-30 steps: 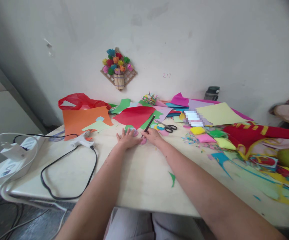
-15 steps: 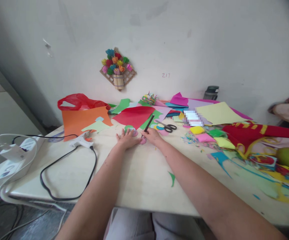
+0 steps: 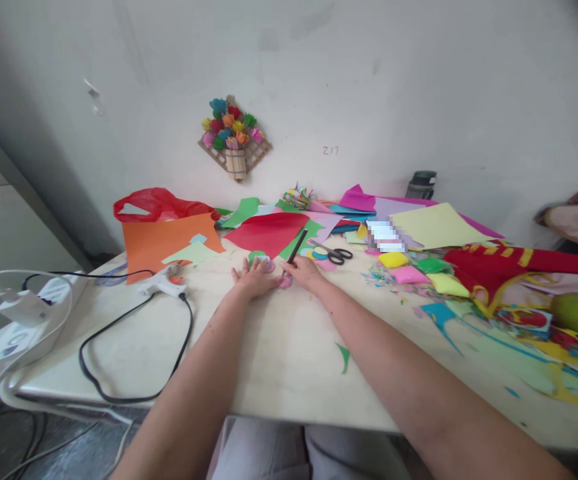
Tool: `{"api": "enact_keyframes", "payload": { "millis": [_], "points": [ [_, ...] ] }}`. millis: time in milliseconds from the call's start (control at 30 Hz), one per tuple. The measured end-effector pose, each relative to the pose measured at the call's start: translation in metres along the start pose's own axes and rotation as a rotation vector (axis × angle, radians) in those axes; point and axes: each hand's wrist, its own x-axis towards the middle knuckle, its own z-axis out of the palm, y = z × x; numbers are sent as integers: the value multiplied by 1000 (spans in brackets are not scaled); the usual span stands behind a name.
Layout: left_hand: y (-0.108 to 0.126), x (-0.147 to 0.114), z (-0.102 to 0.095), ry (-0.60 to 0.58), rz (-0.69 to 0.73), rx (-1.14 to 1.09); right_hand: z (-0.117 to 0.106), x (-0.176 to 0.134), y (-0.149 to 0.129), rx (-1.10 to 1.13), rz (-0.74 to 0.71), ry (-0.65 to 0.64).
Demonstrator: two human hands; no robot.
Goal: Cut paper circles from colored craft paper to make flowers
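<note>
My left hand (image 3: 255,279) lies flat on the table with its fingers spread, its thumb resting at the edge of a small pink cut piece (image 3: 285,283). A slim black pen (image 3: 297,248) leans up out of my right hand (image 3: 305,272), gripped between thumb and fingers, its lower tip at the pink piece. Just beyond my left fingertips are a round green piece (image 3: 257,255) and a pale purple piece (image 3: 269,265). Black-handled scissors (image 3: 339,256) lie to the right of the pen, beside small yellow and blue discs.
Red sheet (image 3: 269,230) and orange sheet (image 3: 169,243) lie behind my hands. At left are a white glue gun (image 3: 166,285), its black cord and a power strip (image 3: 43,313). Coloured packets (image 3: 411,275), paper scraps and a red-yellow cloth-like piece (image 3: 493,273) spread rightward; a dark bottle (image 3: 421,185) stands behind.
The view has shifted very slightly. Both hands, the pen and the pink piece show almost no movement.
</note>
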Motion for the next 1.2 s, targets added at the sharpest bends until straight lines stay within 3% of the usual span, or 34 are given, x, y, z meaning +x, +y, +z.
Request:
{"api": "enact_keyframes", "payload": {
  "millis": [1200],
  "points": [
    [-1,1,-1,-25,9,-17,-1,-1,0,-90,34,34]
  ]
}}
